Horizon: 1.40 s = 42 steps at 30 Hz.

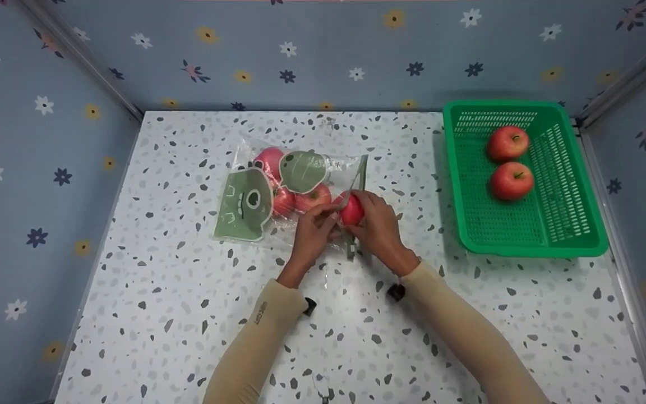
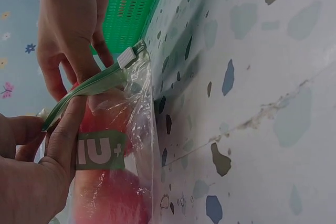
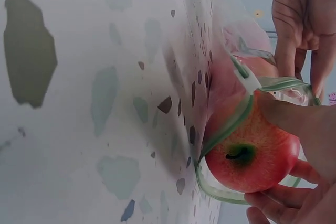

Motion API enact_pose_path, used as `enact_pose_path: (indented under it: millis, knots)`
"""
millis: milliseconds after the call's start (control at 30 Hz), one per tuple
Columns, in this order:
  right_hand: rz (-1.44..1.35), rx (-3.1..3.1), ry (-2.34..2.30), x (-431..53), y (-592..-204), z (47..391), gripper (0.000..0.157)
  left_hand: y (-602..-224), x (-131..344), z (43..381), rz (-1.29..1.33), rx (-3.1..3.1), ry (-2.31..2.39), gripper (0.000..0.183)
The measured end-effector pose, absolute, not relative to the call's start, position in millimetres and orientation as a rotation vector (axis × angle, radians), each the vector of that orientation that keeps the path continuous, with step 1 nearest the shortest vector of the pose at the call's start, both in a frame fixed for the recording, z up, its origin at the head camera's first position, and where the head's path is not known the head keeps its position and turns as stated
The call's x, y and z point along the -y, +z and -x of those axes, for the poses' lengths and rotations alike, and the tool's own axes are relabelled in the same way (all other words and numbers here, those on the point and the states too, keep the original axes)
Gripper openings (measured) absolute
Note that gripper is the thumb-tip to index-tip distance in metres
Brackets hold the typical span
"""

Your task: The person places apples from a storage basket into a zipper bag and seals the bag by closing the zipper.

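A clear zip bag (image 1: 243, 207) with green cartoon prints lies on the table, several apples (image 1: 313, 197) inside. My left hand (image 1: 313, 231) pinches the green zip edge of its mouth between thumb and fingers. At that mouth, my right hand (image 1: 380, 227) grips a red apple (image 3: 273, 156), thumb on one side and fingers on the other. In the right wrist view the green-rimmed opening surrounds this apple, its stem end facing outward. The white zip slider (image 2: 126, 57) sits near one end of the zip.
To the right stands a green plastic basket (image 1: 453, 185) with two apples (image 1: 511, 181) in it. Flower-patterned walls (image 1: 323, 56) border the speckled white table (image 1: 177, 314) at the back and both sides.
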State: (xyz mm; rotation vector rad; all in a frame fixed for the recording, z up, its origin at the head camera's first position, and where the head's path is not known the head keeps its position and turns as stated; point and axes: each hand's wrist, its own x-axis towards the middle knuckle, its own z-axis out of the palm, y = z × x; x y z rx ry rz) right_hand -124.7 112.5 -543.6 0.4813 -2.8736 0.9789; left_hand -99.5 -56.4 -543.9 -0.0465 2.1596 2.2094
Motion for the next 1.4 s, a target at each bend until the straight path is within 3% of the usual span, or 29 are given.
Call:
enact_pose_path:
  millis: [500,900,1400]
  knots:
    - [-0.424,2.843,1.098,-102.8,-554.6,131.4,0.069,-543.2,55.2,99.0,0.014,-2.171,2.214,0.023]
    - [-0.349,2.873,1.293,-97.9,-560.6,142.1,0.072,-539.8,54.5,98.8,0.038,-2.185,2.193,0.024]
    - [-0.440,2.809,1.334,-94.7,-568.2,153.2,0.071,-535.0,55.9,96.2,0.066,-2.178,2.201,0.023]
